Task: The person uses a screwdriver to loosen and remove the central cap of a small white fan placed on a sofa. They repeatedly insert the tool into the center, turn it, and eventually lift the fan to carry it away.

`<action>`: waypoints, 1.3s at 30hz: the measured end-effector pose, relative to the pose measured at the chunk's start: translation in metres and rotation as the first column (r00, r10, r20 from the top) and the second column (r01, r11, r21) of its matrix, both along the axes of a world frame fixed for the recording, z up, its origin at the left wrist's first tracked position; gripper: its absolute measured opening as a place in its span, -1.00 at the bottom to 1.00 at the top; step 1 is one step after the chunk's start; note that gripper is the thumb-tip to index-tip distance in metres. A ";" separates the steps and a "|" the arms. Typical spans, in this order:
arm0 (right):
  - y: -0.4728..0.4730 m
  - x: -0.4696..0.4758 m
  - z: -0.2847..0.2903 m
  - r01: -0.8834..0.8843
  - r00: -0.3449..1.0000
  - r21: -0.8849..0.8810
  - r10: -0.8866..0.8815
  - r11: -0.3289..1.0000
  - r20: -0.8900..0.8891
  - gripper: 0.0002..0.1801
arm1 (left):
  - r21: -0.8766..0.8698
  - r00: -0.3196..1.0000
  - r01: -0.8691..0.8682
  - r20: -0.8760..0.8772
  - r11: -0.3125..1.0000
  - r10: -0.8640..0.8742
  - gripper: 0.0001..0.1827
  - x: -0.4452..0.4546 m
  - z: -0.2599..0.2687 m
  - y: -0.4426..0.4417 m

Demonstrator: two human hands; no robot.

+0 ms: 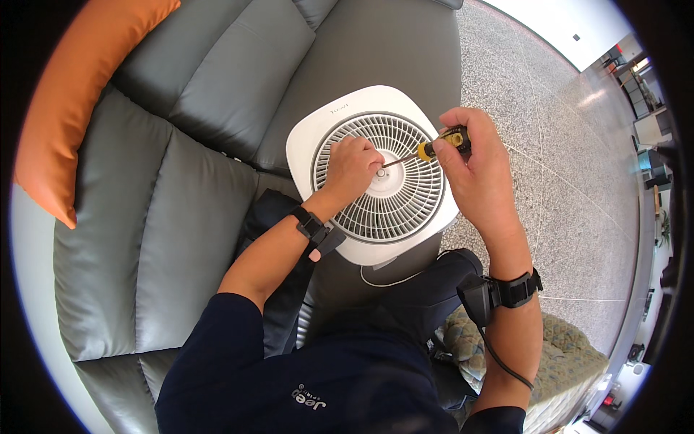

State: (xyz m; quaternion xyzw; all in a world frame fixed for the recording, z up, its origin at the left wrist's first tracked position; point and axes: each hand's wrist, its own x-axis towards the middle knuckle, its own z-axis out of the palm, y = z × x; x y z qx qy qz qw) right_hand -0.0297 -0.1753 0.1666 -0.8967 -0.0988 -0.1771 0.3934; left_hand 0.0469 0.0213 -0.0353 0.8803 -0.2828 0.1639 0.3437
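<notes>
A white box-shaped electric fan (379, 249) lies on the grey sofa seat with its round slatted grille (401, 217) facing up. My right hand (477, 163) is closed around the black and yellow handle of a screwdriver (401, 160), at the grille's right side. The screwdriver's shaft slants down to the left, and its tip is at the fan's hub (386, 182). My left hand (351, 165) rests on the grille just left of the hub, its fingertips close to the screwdriver's tip; whether they pinch anything is hidden. A small round knob or screw (380, 173) shows on the hub beside the fingers.
Grey sofa back cushions (200, 244) rise at the left, with an orange cushion (65, 125) on top. A white cord (379, 284) loops from the fan near my leg. Speckled floor (574, 190) lies at the right, and a patterned quilted cover (564, 352) at lower right.
</notes>
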 end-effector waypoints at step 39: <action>-0.003 0.027 0.019 -0.269 0.963 -0.100 0.269 0.958 -0.011 -0.78 | 0.004 0.996 -0.022 -0.090 1.000 0.022 -0.97 0.000 -0.004 0.001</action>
